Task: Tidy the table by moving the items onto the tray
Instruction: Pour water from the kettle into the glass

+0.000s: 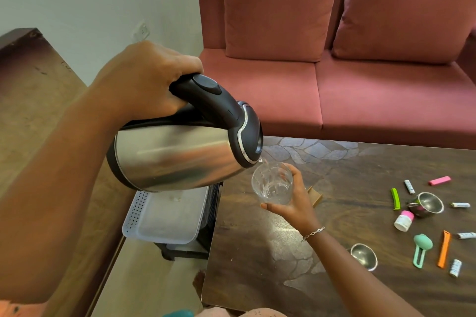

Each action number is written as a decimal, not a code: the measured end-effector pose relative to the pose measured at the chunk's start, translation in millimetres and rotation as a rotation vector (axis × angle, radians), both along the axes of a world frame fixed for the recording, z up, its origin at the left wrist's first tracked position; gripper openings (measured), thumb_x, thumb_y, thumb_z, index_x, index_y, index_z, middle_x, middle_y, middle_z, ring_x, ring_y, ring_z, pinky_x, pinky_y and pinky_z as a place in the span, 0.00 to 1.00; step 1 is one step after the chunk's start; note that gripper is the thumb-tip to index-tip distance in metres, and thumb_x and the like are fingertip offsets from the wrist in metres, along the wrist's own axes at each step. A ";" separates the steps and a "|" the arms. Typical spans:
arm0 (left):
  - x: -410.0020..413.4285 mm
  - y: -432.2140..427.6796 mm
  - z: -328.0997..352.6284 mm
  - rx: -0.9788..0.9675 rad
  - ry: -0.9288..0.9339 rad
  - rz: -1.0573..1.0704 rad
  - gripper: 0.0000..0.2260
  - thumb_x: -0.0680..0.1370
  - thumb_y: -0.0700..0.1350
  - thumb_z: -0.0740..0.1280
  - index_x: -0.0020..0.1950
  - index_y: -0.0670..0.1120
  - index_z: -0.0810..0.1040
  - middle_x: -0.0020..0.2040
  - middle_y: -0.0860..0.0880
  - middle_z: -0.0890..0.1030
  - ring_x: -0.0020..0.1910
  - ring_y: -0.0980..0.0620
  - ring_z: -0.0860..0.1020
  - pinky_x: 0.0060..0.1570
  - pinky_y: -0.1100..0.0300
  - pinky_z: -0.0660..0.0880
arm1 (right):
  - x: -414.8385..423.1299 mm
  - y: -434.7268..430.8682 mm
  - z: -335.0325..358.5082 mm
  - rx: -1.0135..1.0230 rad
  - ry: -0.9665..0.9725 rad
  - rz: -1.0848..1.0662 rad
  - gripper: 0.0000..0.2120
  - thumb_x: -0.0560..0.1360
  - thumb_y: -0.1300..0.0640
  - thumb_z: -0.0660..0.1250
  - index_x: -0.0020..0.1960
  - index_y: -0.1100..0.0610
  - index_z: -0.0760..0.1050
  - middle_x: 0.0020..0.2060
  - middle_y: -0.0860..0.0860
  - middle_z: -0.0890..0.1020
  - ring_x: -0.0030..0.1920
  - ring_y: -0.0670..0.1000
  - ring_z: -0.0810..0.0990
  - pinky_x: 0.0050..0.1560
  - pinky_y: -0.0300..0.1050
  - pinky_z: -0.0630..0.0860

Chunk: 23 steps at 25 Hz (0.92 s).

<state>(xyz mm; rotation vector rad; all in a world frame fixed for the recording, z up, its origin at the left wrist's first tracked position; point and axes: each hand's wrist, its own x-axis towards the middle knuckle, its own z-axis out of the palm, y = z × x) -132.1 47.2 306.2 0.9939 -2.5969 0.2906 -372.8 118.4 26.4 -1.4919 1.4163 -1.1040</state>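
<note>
Pink fabric sofa (pixel 360 90) at the back, dark wooden surface (pixel 342 175) in front of it. Brushed-steel electric kettle with black handle (pixel 180 157) is held tipped, spout down. The left hand (pixel 144 80) carries it, fingers curled tight round the handle, a full wrap likely needed for the weight. Water runs from the spout into a clear drinking glass (pixel 271 184). The right hand (pixel 296 203) cups this from behind, fingers round the wall, rim raised just under the spout, presumably to catch the stream cleanly. White perforated plastic tray (pixel 131 216) sits below the left fingers, off the surface's edge on a dark stand. Task items lie well right of the right fingers: small steel cups (pixel 428 204), white pot with pink cap (pixel 404 221), orange clip (pixel 444 252), white cylindrical batteries (pixel 409 186). None is on the tray yet.
</note>
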 end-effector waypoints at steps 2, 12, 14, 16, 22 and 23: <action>-1.1 0.0 0.5 0.001 -0.014 -0.010 0.06 0.66 0.42 0.66 0.39 0.40 0.79 0.27 0.44 0.76 0.24 0.44 0.70 0.25 0.53 0.71 | -0.8 0.9 -0.1 -0.002 0.003 -0.002 0.42 0.58 0.58 0.80 0.60 0.37 0.59 0.59 0.45 0.70 0.61 0.43 0.70 0.59 0.38 0.67; -3.8 3.7 0.5 -0.003 -0.032 -0.016 0.07 0.66 0.43 0.66 0.38 0.40 0.79 0.26 0.45 0.76 0.24 0.43 0.71 0.25 0.51 0.72 | -3.1 9.0 -2.9 0.004 0.008 0.004 0.42 0.58 0.58 0.80 0.61 0.39 0.58 0.58 0.43 0.70 0.60 0.46 0.71 0.61 0.40 0.68; -4.9 4.7 -0.1 0.002 -0.029 -0.016 0.06 0.66 0.42 0.66 0.37 0.40 0.79 0.26 0.46 0.74 0.24 0.43 0.70 0.24 0.52 0.72 | -3.9 9.8 -4.6 0.006 0.013 0.000 0.42 0.58 0.58 0.80 0.60 0.38 0.58 0.57 0.41 0.69 0.59 0.43 0.71 0.59 0.35 0.67; -5.8 5.7 -1.0 0.000 -0.021 -0.011 0.06 0.65 0.41 0.65 0.37 0.40 0.78 0.26 0.46 0.74 0.24 0.44 0.69 0.24 0.52 0.72 | -5.0 10.6 -6.1 0.013 0.014 -0.002 0.43 0.57 0.58 0.80 0.60 0.38 0.58 0.58 0.40 0.70 0.59 0.41 0.71 0.58 0.32 0.66; -6.3 4.5 -1.2 -0.017 -0.040 -0.020 0.06 0.65 0.41 0.65 0.37 0.39 0.78 0.25 0.45 0.74 0.24 0.44 0.68 0.23 0.54 0.70 | -8.0 11.9 -8.0 0.010 0.008 -0.009 0.43 0.57 0.57 0.81 0.60 0.37 0.58 0.58 0.39 0.69 0.60 0.41 0.70 0.59 0.36 0.68; -6.3 3.9 -0.9 -0.018 -0.043 -0.023 0.06 0.65 0.41 0.66 0.37 0.40 0.78 0.25 0.45 0.74 0.24 0.44 0.69 0.23 0.54 0.70 | -8.0 12.1 -8.1 0.009 0.007 -0.011 0.43 0.57 0.57 0.81 0.60 0.37 0.58 0.58 0.39 0.70 0.60 0.41 0.71 0.59 0.36 0.68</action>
